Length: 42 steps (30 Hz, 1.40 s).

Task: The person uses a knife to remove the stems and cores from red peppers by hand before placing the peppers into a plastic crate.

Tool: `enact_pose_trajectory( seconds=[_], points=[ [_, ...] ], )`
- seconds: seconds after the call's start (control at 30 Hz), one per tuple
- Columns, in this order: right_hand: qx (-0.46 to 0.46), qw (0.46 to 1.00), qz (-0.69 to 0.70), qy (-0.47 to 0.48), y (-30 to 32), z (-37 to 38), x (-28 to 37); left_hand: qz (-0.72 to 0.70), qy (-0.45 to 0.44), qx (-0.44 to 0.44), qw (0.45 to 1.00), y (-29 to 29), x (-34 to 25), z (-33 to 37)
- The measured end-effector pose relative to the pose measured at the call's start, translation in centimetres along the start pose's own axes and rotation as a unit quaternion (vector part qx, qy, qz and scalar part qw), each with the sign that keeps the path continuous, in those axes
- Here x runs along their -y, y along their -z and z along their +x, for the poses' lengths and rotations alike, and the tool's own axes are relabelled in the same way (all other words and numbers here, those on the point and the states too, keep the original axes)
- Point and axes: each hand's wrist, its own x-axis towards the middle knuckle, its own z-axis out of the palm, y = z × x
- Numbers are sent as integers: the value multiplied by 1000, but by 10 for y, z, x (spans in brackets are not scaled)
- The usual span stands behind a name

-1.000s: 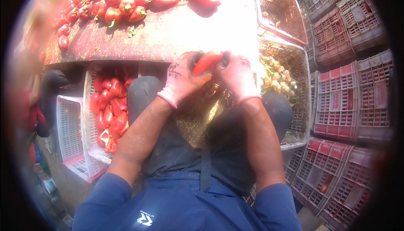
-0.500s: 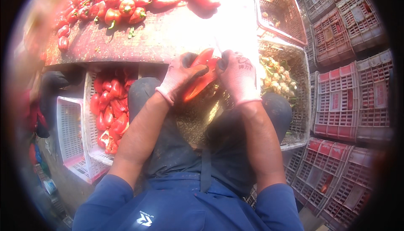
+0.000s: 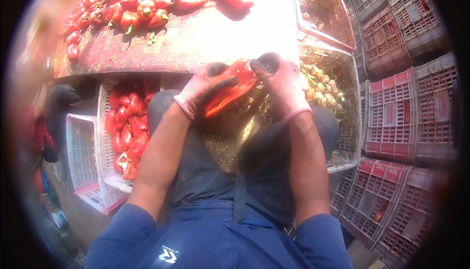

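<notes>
In the head view, the left hand (image 3: pixel 204 89), in a pink glove with dark fingertips, holds a red bell pepper (image 3: pixel 234 92), thumb along its upper side; this grip is narrow around the pepper. The pepper slants from the left palm up toward the right hand (image 3: pixel 280 79), gloved alike, whose thumb and fingers curl close together just beside the pepper's upper end. Whether the right grip pinches anything cannot be told.

Just beyond the grip runs the near edge of a reddish table (image 3: pixel 110 56), bleached by glare straight ahead. Farther off on it, ahead and to the left, lies a heap of whole red peppers (image 3: pixel 146 9), with a green scrap (image 3: pixel 151 39) nearer the grip. Left of the grip and lower, a white crate (image 3: pixel 101 129) holds red peppers (image 3: pixel 126 133); beside it, farther left, stands another white crate (image 3: pixel 82 141).

Near the right hand, on its outer side, pale pepper cores (image 3: pixel 320 89) lie in a slatted crate (image 3: pixel 350 134). Beyond that sits a reddish crate (image 3: pixel 338 12), and well apart to the right are stacked crates (image 3: pixel 389 117).
</notes>
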Motion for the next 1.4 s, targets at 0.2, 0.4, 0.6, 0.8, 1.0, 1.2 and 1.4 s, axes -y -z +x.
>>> enact_pose_trajectory(
  seconds=[0.2,0.4,0.6,0.8,1.0,1.2,1.4],
  points=[
    [113,992,-44,20,3,-1,2,-40,18,61,997,-3,-12,-10],
    [111,982,-141,60,-6,-7,8,2,76,87,993,3,7,-5],
    [88,988,-121,43,-6,-8,8,18,49,96,994,8,6,-1],
    [4,990,-140,-29,1,-1,0,38,17,68,997,6,8,2],
    [-155,969,-180,-60,50,-6,-13,-19,-21,-52,998,6,19,15],
    [-229,901,-344,-136,133,-25,-45,-116,-34,-119,986,-21,10,28],
    [-151,983,90,-43,97,-48,45,-151,-124,-228,954,-19,-7,5]
  ],
)
